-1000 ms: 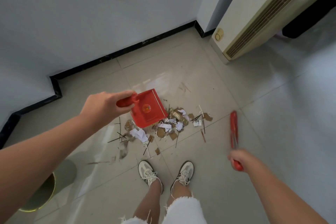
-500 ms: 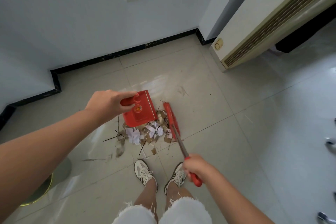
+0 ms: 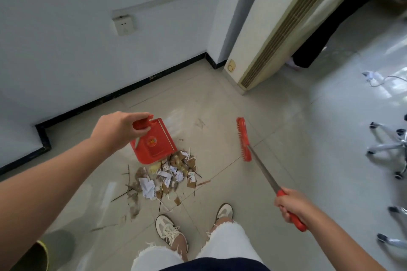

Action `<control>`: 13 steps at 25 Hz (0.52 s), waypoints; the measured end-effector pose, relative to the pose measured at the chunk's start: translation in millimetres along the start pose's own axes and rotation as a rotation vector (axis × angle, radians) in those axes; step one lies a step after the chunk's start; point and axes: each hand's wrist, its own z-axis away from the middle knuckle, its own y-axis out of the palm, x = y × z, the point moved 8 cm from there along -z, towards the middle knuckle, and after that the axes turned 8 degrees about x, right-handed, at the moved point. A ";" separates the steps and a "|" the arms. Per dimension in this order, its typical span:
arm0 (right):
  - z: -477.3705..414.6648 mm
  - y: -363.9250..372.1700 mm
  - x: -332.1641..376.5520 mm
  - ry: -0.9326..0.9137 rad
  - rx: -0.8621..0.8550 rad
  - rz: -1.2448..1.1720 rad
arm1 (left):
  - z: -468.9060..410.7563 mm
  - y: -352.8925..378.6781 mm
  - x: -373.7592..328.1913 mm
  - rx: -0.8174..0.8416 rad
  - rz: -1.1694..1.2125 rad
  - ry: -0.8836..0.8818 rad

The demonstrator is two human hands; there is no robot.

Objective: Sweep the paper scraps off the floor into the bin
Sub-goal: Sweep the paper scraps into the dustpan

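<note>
A pile of white and brown paper scraps (image 3: pixel 167 177) with thin dark sticks lies on the tiled floor in front of my shoes. My left hand (image 3: pixel 119 131) grips the handle of a red dustpan (image 3: pixel 156 145), whose lip rests at the far edge of the pile. My right hand (image 3: pixel 291 205) grips the red handle of a small broom. Its red brush head (image 3: pixel 243 138) is lifted to the right of the pile, apart from the scraps. The bin (image 3: pixel 43 256) shows only as a yellow-green rim at the bottom left corner.
A white wall with a black skirting board (image 3: pixel 123 92) runs behind the dustpan. A cream floor-standing air conditioner (image 3: pixel 271 35) stands at the back right. Office chair wheels (image 3: pixel 389 152) are on the right. A white cable and plug (image 3: pixel 374 77) lie on the floor.
The broom swung in from the right against the pile, pushing scraps toward the dustpan, then swung back out to the right. The pile is now tighter. The dustpan stayed in place.
</note>
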 end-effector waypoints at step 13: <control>-152.5 -278.8 -7.3 0.123 -0.189 -0.190 | -157.0 71.1 -285.8 0.065 -0.026 0.292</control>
